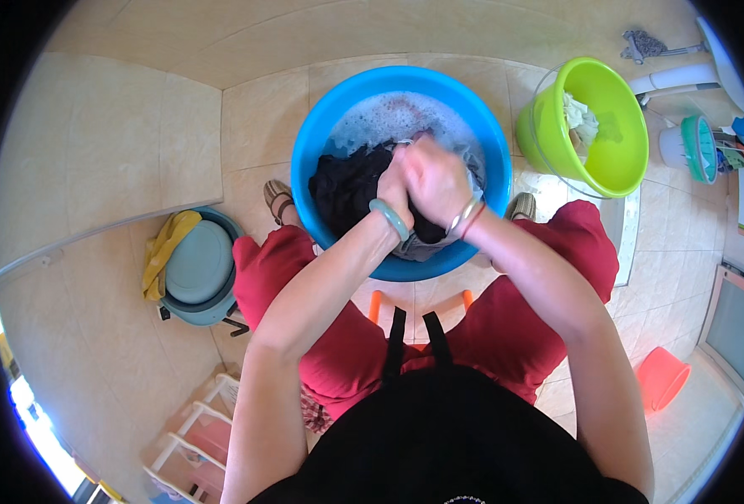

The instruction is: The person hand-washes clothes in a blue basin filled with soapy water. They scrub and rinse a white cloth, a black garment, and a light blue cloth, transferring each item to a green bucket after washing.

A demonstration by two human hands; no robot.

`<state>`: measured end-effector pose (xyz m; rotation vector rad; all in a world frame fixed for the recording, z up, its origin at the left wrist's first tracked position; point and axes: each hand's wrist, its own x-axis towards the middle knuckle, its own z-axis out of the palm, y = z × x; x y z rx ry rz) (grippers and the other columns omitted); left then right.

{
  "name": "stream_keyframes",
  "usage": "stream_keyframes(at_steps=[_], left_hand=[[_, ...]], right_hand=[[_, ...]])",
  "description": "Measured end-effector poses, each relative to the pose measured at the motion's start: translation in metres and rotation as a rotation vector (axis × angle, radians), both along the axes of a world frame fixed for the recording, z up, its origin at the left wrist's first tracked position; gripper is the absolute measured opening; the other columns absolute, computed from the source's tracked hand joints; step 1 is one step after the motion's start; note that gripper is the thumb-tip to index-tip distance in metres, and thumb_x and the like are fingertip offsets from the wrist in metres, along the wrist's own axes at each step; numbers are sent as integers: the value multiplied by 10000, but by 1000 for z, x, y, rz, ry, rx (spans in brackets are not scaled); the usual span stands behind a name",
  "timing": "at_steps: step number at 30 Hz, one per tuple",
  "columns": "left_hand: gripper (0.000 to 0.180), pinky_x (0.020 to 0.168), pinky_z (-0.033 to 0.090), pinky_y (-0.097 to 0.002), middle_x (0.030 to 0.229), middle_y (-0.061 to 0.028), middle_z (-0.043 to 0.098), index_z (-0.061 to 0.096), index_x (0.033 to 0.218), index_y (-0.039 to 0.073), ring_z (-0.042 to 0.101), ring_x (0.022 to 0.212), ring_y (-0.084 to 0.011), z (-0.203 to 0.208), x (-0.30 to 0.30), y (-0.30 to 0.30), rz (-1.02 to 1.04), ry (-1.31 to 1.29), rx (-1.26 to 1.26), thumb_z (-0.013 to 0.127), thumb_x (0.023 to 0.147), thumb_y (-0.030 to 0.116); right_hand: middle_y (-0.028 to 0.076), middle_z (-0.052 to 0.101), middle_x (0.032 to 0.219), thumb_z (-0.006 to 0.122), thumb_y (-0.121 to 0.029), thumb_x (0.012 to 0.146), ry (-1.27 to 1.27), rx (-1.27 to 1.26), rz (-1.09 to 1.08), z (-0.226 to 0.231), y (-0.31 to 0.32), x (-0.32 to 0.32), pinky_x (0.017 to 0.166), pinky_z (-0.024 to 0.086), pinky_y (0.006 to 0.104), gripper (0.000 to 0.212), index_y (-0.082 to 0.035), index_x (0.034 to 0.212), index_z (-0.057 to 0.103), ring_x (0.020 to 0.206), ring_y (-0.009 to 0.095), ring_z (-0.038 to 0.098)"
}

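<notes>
In a round blue basin (pixel 302 160) of foamy water (pixel 389 118), a wet black garment (pixel 338 185) lies bunched on the left. Grey cloth (pixel 422 249) shows at the near side. My left hand (pixel 394 186), with a pale green bangle at its wrist, is closed on the black garment. Pressed against it, my right hand (pixel 436 175) is also closed, wearing a silver bangle and a red cord; motion smears it a little. The fingertips of both hands are hidden, as is the cloth between them.
A lime-green bucket (pixel 624 139) holding pale cloth (pixel 580 118) stands at the right. Stacked grey-blue basins (pixel 199 265) with a yellow cloth (pixel 168 244) are at the left. A white rack (pixel 195 441) stands lower left, and a coral bucket (pixel 663 380) lower right.
</notes>
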<state>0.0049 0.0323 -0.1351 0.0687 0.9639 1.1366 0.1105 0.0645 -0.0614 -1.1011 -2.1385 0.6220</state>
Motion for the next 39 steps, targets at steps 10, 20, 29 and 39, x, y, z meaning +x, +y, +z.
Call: stream_keyframes(at_steps=[10, 20, 29, 39], left_hand=[[551, 712, 480, -329, 1142, -98, 605, 520, 1238, 66, 589, 950, -181, -6, -23, 51, 93, 402, -133, 741, 794, 305], [667, 869, 463, -416, 1042, -220, 522, 431, 1366, 209, 546, 980, -373, -111, -47, 74, -229, 1480, 123, 738, 774, 174], [377, 768, 485, -480, 1033, -223, 563, 531, 1197, 159, 583, 898, -424, -192, -56, 105, -588, 1618, 48, 633, 856, 282], [227, 749, 508, -434, 894, -229, 661, 667, 926, -7, 646, 844, -356, -257, -73, 125, -1140, 1728, 15, 521, 853, 152]], right_hand=[[176, 632, 837, 562, -385, 909, 223, -350, -451, -66, 90, 64, 767, 465, 379, 379, -22, 855, 655, 814, 319, 606], [163, 491, 1172, 709, -239, 785, -40, -144, -123, -182, 92, -14, 890, 440, 431, 457, -158, 1215, 575, 1038, 365, 490], [202, 529, 1094, 555, -277, 896, -444, -405, -256, -284, 90, -40, 730, 488, 508, 273, -167, 1145, 576, 907, 396, 574], [160, 649, 1049, 500, -303, 841, -672, -720, -67, -342, 94, -28, 855, 463, 477, 309, -92, 1009, 652, 951, 332, 615]])
